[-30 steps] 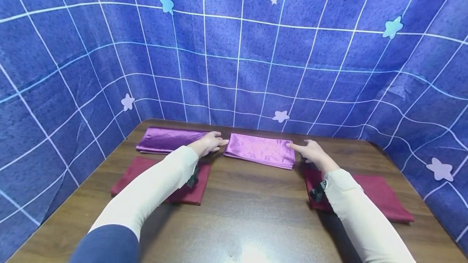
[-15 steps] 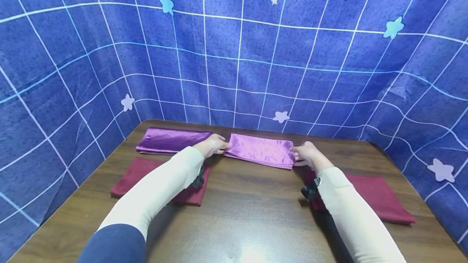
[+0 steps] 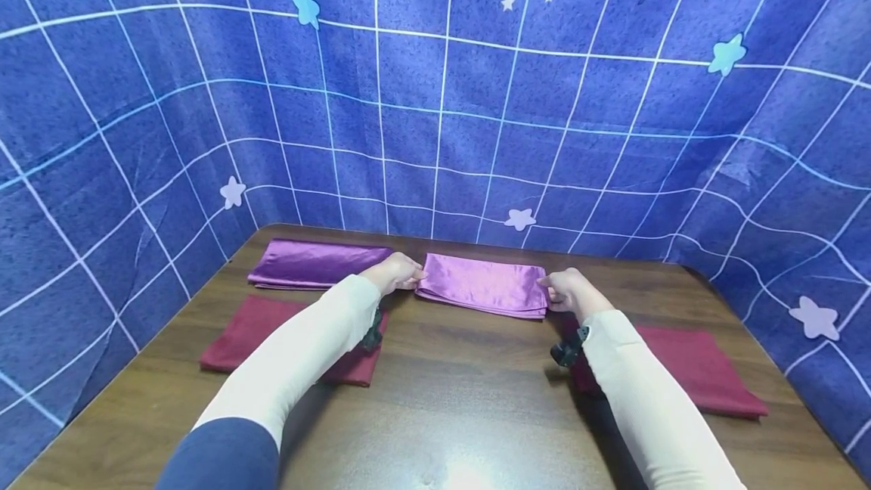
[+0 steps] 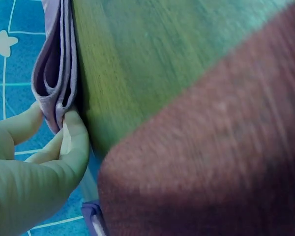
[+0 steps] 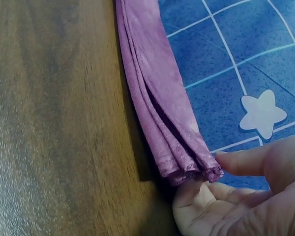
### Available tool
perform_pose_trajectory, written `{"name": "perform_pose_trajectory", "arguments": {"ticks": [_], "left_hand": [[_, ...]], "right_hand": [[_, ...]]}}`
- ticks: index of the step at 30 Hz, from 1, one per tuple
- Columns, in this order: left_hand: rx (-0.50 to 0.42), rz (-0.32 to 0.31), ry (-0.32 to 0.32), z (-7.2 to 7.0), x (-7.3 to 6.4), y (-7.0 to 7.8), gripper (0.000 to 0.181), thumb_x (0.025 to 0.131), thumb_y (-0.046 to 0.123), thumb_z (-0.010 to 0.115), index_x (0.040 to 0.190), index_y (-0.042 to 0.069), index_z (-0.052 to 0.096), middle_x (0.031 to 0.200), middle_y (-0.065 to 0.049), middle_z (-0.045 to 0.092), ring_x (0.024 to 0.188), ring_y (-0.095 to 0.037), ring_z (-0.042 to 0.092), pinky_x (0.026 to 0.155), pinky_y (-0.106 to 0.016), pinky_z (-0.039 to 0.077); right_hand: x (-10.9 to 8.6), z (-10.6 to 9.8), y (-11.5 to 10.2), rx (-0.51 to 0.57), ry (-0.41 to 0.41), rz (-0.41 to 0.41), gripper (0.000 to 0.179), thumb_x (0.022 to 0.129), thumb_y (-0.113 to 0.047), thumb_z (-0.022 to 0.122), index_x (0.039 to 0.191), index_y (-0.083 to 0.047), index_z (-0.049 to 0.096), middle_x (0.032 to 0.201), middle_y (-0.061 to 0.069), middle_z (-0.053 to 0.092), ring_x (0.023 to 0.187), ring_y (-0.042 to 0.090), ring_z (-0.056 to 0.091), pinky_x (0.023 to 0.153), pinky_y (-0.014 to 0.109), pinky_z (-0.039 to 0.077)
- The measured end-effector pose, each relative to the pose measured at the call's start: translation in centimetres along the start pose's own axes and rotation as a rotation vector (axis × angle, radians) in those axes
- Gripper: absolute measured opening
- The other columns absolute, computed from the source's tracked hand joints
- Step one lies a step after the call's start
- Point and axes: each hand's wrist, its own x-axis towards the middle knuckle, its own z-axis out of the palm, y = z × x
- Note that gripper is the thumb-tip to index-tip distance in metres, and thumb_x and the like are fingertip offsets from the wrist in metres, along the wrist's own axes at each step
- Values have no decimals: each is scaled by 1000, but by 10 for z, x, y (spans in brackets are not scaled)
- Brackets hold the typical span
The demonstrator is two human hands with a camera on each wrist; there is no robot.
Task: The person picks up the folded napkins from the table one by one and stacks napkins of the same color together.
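A folded light purple satin cloth [image 3: 483,283] lies near the table's back edge in the head view. At its left end, my left hand [image 3: 398,272] pinches the fold; in the left wrist view the thumb is on one side of the looped layers [image 4: 59,73] and the fingers on the other. My right hand [image 3: 571,292] grips the opposite end. The right wrist view has the thumb over the stacked edges [image 5: 160,93] and curled fingers [image 5: 191,199] beneath them.
A darker purple folded cloth [image 3: 313,263] lies at the back left. Folded dark red cloths lie under the left forearm [image 3: 255,324] and under the right one [image 3: 701,369]. A blue curtain [image 3: 476,97] with stars surrounds the wooden table [image 3: 449,384] at the back and sides.
The right hand has moved in left from beside the light purple cloth, its pointing finger now curled onto the end. The left hand's fingers have closed on the left fold. The cloth has barely shifted.
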Motion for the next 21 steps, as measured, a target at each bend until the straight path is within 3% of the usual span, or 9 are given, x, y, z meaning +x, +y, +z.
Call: {"name": "perform_pose_trajectory", "arguments": {"ticks": [3, 5, 9, 11, 14, 16, 19, 21], "left_hand": [[13, -3, 11, 4, 0, 1, 54, 72, 1, 80, 122, -1, 60, 101, -12, 69, 86, -21, 68, 75, -39, 60], [23, -6, 20, 7, 0, 2, 52, 75, -5, 74, 124, -1, 58, 97, -12, 68, 84, -22, 67, 73, -40, 60], [31, -30, 28, 12, -8, 8, 52, 77, -11, 63, 127, 1, 58, 94, -13, 66, 85, -23, 65, 75, -43, 59], [27, -37, 16, 14, -15, 11, 54, 77, -12, 63, 129, 3, 57, 95, -13, 66, 87, -23, 65, 77, -43, 59], [13, -20, -11, 17, -34, 20, 59, 74, -12, 64, 130, 3, 55, 97, -13, 66, 86, -24, 65, 75, -43, 59], [-2, -12, -31, 19, -50, 28, 59, 73, -12, 64, 129, 4, 55, 95, -12, 66, 83, -23, 64, 73, -41, 59], [4, 4, -32, 26, -80, 45, 57, 74, -13, 60, 128, 4, 54, 91, -10, 63, 78, -21, 63, 71, -38, 58], [22, 21, -19, 31, -105, 58, 56, 75, -13, 57, 128, 2, 52, 89, -9, 61, 76, -20, 61, 69, -36, 58]], "right_hand": [[0, -3, -1, 12, -33, -7, 9, 96, -3, 48, 101, -2, 41, 67, -3, 48, 62, 7, 48, 67, 25, 49], [0, -5, -1, 45, -50, -9, 5, 96, -1, 46, 93, -4, 43, 65, -4, 48, 60, 6, 48, 65, 24, 48], [-4, -8, -2, 88, -74, -11, 5, 96, -1, 45, 92, -3, 44, 69, -2, 49, 64, 8, 50, 70, 26, 49], [-6, -9, -1, 98, -96, -13, 3, 96, -1, 42, 95, -1, 45, 73, 1, 50, 67, 9, 52, 83, 34, 52], [-9, -10, 0, 132, -153, -13, 9, 98, 0, 36, 100, 3, 45, 81, 5, 53, 74, 12, 56, 106, 50, 43], [-8, -11, 3, 160, -185, -19, 13, 99, 1, 33, 101, 4, 45, 82, 5, 54, 77, 13, 57, 111, 53, 36], [1, -13, 10, 159, -174, -41, 19, 97, 4, 31, 106, 5, 48, 80, 2, 55, 79, 12, 57, 104, 45, 45], [24, -21, 23, 175, -192, -70, 24, 95, 7, 34, 112, 7, 51, 80, 2, 57, 80, 12, 57, 93, 38, 50]]}}
